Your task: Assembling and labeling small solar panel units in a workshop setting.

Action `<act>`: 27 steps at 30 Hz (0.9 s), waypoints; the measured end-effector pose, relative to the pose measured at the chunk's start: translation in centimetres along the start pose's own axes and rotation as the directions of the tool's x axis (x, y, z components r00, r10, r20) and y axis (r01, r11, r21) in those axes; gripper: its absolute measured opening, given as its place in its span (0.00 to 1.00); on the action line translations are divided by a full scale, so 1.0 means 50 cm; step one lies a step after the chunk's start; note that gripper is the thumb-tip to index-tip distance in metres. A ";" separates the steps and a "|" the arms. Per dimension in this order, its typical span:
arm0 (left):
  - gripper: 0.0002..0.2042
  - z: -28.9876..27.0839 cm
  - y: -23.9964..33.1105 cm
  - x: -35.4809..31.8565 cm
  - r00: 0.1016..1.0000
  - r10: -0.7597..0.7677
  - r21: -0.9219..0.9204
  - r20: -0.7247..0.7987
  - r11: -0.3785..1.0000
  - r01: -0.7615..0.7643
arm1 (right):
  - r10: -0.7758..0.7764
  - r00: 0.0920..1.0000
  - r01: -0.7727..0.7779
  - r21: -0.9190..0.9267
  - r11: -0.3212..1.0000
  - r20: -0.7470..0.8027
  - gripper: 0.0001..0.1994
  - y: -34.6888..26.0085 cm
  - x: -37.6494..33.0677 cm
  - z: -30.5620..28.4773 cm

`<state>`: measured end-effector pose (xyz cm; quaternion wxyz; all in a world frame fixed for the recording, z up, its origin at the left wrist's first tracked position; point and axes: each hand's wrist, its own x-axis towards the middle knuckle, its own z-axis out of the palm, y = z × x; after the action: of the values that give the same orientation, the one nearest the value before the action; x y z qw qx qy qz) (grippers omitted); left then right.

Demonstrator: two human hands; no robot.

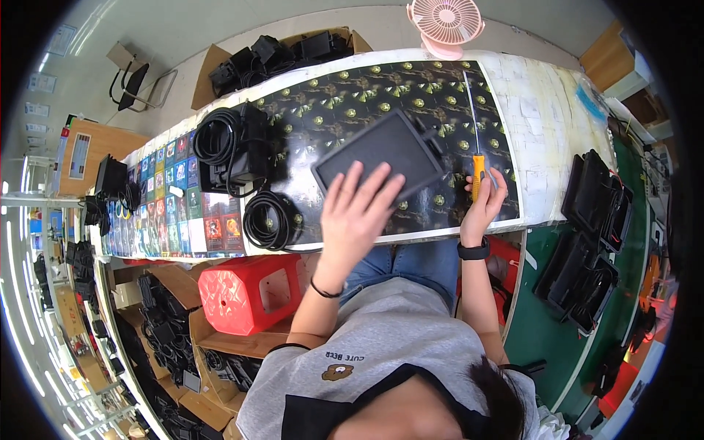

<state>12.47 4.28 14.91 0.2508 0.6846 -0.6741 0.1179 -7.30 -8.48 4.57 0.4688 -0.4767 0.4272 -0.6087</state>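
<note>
Flat black casing (378, 147) sits aslant over the tabletop (539, 110), the left hand (358, 213) spreading its fingers across the near edge, seemingly to steady it; with the thumb hidden, I can't tell whether it grips. Right of the casing, the right hand (484, 205) loosely grasps a screwdriver (479, 174) by its yellow handle, the shaft pointing away, perhaps for safety.
</note>
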 end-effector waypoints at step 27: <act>0.17 0.030 -0.305 0.086 0.843 -0.536 -0.368 0.042 0.776 0.512 | -0.079 0.994 0.082 -0.042 0.996 0.075 0.08 0.010 -0.010 -0.010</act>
<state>27.43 -0.72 12.98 0.4179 0.7821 -0.4582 -0.0617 -7.65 -8.07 3.93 0.4481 -0.5259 0.4039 -0.5995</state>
